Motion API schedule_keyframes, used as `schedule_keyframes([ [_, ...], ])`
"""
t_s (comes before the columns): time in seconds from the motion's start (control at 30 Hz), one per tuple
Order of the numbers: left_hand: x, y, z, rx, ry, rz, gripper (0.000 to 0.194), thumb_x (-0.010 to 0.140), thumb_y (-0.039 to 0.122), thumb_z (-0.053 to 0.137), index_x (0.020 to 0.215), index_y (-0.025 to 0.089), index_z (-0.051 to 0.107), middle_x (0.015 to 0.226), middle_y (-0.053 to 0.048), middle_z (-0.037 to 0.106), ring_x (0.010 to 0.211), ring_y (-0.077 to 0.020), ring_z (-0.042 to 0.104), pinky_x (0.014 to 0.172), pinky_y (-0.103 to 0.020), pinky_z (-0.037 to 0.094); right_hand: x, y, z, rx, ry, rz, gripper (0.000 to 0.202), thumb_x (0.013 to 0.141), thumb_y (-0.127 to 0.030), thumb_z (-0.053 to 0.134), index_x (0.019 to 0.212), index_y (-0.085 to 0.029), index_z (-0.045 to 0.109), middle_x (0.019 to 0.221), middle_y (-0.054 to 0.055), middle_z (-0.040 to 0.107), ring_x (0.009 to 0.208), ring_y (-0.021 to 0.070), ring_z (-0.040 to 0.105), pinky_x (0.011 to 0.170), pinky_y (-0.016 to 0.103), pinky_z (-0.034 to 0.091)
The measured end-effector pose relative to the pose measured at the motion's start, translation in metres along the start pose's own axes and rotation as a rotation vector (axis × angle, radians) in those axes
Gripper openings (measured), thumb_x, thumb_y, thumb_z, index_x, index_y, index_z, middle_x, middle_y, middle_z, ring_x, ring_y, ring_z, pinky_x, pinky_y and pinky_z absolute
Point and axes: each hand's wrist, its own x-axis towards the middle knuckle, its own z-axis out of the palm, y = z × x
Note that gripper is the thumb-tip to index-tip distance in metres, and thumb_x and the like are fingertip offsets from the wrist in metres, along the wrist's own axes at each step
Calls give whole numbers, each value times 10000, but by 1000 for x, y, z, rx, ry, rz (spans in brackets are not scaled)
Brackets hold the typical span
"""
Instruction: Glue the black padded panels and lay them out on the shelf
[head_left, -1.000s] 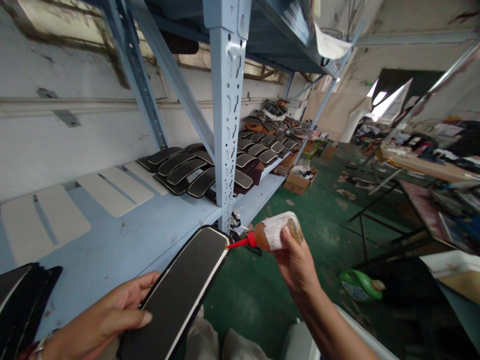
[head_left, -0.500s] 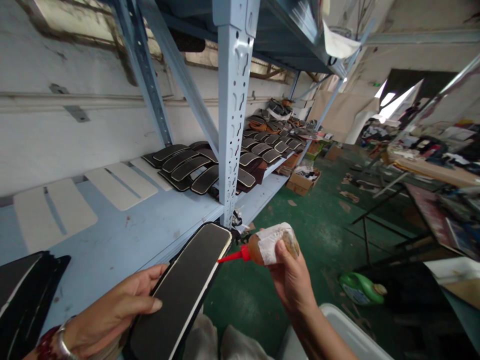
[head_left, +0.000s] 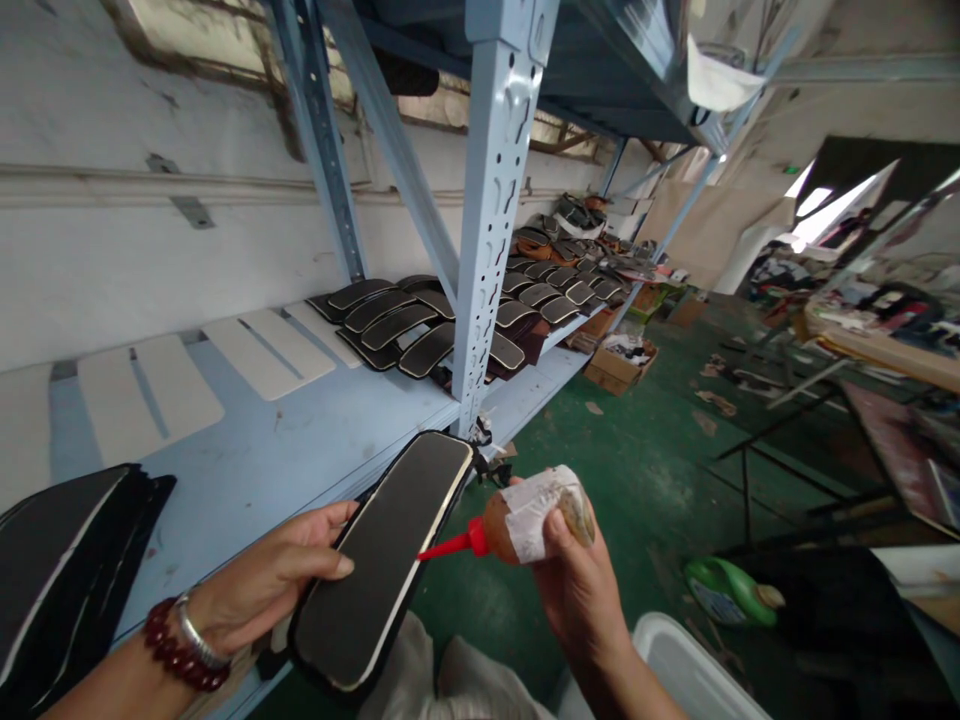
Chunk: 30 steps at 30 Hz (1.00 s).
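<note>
My left hand (head_left: 289,565) grips the left edge of a long black panel (head_left: 386,550) with rounded corners, thumb on its top face. A pale line runs around the panel's border inside a black rim. In my right hand (head_left: 574,565) is a squeeze bottle (head_left: 529,520) of brownish liquid, wrapped in white paper or tape. The bottle lies on its side, and its red nozzle (head_left: 454,545) points left, with the tip at the panel's right border. My left fingers under the panel are hidden.
A blue metal shelf (head_left: 337,415) holds pale flat strips (head_left: 266,350) and rows of black panels (head_left: 397,335). Its upright post (head_left: 491,220) stands just beyond my hands. More black pieces (head_left: 75,570) are stacked at left. A green jug (head_left: 727,590) and a white bin (head_left: 675,650) are at right.
The bottle's nozzle tip has moved down along the panel's right border, toward me. More of the panel's near end shows now, and the camera view has shifted slightly left.
</note>
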Motion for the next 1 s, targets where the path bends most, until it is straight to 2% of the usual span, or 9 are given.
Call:
schedule_keyframes([
  [0.27,2,-1,0,-25,81,29,389,720,85,704,1104,138,681,1038,-142,786,875,-266,744,828,-390,571,-14,0,3,10,-56,57,570,681,-380,848,1173,-262,587,1033,102,734,978,309,685,886,469,518],
  [0.57,4,3,5,-45,239,36,252,677,58,705,911,151,693,866,-79,795,765,-238,744,751,-355,569,-23,0,1,-16,-166,84,710,628,-420,879,1237,-295,537,1146,138,698,1021,363,671,858,509,522],
  [0.77,4,7,9,-99,327,73,264,658,46,717,905,139,709,825,-70,803,725,-220,741,726,-323,574,-26,4,0,-3,-140,79,707,636,-396,876,1250,-286,543,1156,134,696,1014,344,673,852,488,531],
  [0.83,4,6,11,-114,367,91,260,653,40,723,894,136,706,818,-69,805,707,-213,741,719,-312,574,-27,9,2,14,-109,128,653,665,-393,857,1239,-272,568,1150,129,702,1002,329,677,841,470,541],
  [0.93,8,0,16,-87,397,131,291,669,55,737,944,138,690,835,-74,807,719,-222,747,740,-330,579,-22,16,7,75,-38,336,465,742,-437,795,1132,-226,654,1074,114,728,934,293,690,799,437,563],
  [1.0,10,-7,22,-57,389,151,327,682,75,745,994,143,673,875,-82,807,767,-244,754,777,-361,578,-10,18,12,138,44,410,365,754,-429,790,1037,-220,690,999,77,741,870,252,692,760,393,572],
])
